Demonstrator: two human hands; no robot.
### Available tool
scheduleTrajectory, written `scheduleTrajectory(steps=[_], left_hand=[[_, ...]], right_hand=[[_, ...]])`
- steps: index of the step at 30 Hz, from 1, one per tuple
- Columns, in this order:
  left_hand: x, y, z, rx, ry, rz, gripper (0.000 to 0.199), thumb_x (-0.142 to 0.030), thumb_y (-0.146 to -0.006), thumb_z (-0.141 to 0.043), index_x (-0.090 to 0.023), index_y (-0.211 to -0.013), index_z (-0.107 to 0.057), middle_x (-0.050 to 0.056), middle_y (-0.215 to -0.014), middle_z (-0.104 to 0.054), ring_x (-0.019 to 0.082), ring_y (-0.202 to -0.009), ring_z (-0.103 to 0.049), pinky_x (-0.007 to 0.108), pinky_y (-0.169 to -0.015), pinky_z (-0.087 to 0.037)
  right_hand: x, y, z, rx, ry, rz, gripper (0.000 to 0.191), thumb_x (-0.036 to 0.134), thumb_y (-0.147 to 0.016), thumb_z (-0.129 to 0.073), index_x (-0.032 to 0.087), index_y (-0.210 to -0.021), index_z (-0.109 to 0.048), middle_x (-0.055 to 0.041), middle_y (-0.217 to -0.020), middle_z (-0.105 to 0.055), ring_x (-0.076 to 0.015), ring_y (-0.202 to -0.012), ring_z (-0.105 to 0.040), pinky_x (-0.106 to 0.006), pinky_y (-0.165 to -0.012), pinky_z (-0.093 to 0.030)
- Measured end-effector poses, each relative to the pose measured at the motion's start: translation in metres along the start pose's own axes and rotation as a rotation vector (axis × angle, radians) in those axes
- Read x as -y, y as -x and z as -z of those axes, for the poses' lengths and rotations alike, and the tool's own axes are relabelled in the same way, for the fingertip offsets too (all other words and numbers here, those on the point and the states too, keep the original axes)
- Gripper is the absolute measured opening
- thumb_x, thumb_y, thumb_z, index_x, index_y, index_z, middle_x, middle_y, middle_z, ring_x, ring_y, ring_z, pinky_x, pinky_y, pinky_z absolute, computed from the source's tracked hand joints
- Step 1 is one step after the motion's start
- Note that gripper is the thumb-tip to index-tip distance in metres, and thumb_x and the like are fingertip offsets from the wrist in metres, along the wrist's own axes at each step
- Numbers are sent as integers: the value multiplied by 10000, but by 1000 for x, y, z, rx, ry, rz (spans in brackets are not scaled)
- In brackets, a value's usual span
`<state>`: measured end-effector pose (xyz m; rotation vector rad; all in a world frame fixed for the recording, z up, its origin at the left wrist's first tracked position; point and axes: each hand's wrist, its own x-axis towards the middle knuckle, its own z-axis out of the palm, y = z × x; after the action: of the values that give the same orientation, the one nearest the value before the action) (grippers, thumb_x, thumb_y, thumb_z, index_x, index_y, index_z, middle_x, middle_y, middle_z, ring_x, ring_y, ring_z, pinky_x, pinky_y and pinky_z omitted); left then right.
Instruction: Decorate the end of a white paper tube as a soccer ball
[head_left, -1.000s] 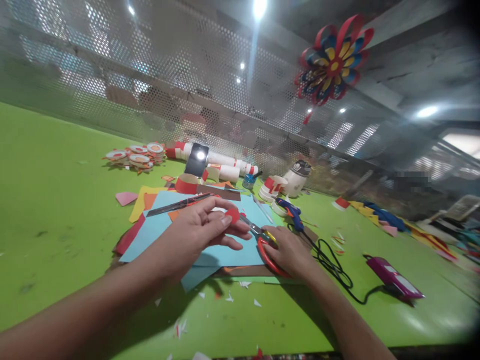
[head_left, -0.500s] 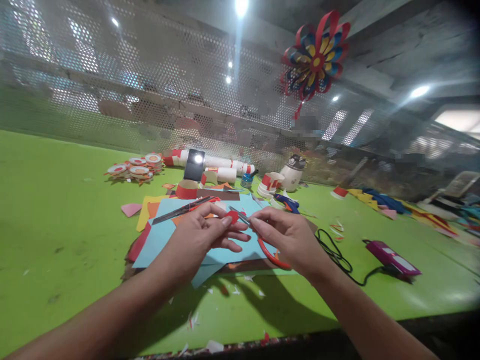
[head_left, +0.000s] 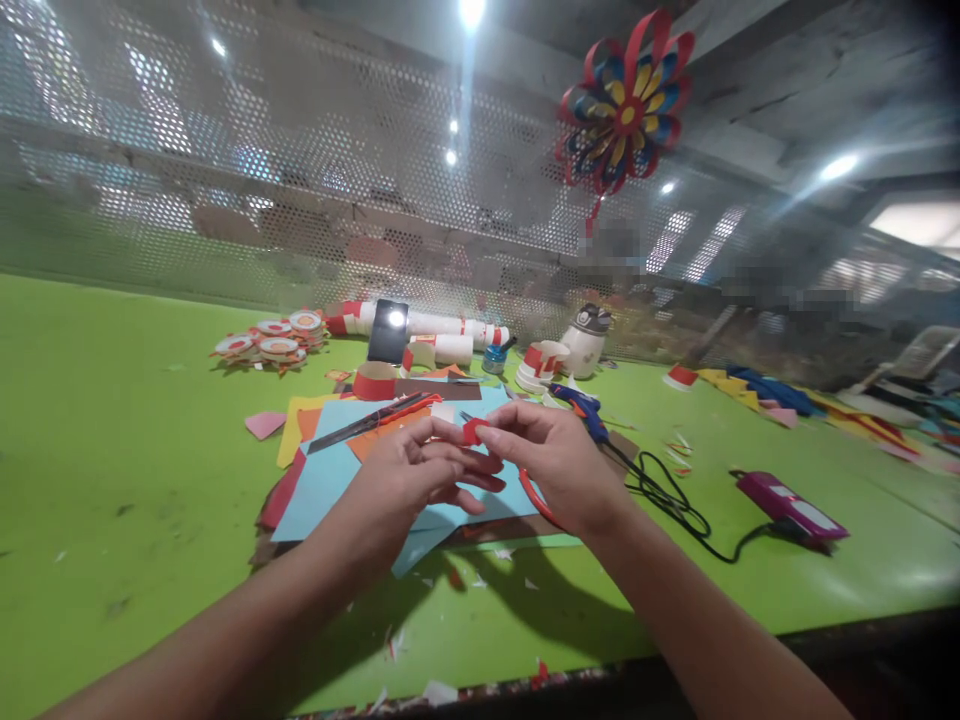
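A small piece of red paper (head_left: 474, 432) is between my two hands, above the stacked coloured sheets. My left hand (head_left: 424, 470) has its index fingertip against the paper's left edge, its other fingers loosely spread beneath. My right hand (head_left: 559, 465) pinches the paper's right side with thumb and forefinger. The same hand keeps a pair of scissors in its palm; their orange-red handle (head_left: 538, 500) hangs below it, and the blades are mostly hidden. Under the hands lies a light blue sheet (head_left: 315, 500). On it rests a long dark tool with red handles (head_left: 360, 425).
Behind the sheets stand a phone (head_left: 388, 332), white paper tubes (head_left: 454, 349), a red paper ring (head_left: 375, 381) and a blue jar (head_left: 495, 358). A blue glue gun (head_left: 581, 408) and a purple box with a black cord (head_left: 791, 508) lie right. Paper ornaments (head_left: 270, 340) sit left.
My right hand has moved left to the red paper and now pinches it. The scissor blades have swung back, mostly out of sight. My left thumb has drawn back from the paper.
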<state>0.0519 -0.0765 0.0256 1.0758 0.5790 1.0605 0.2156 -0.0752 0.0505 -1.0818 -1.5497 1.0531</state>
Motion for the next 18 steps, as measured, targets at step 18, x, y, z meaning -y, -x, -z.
scheduleTrajectory(steps=[18], left_hand=[[-5, 7, -4, -69, -230, -124, 220, -291, -913, -602, -126, -794, -684, 53, -788, -739, 100, -546, -627, 220, -587, -522]], right_hand=[[-8, 3, 5, -12, -96, 94, 151, 314, -835, -678, 166, -823, -706, 5, -693, -629, -117, -649, -534, -274, -641, -438]])
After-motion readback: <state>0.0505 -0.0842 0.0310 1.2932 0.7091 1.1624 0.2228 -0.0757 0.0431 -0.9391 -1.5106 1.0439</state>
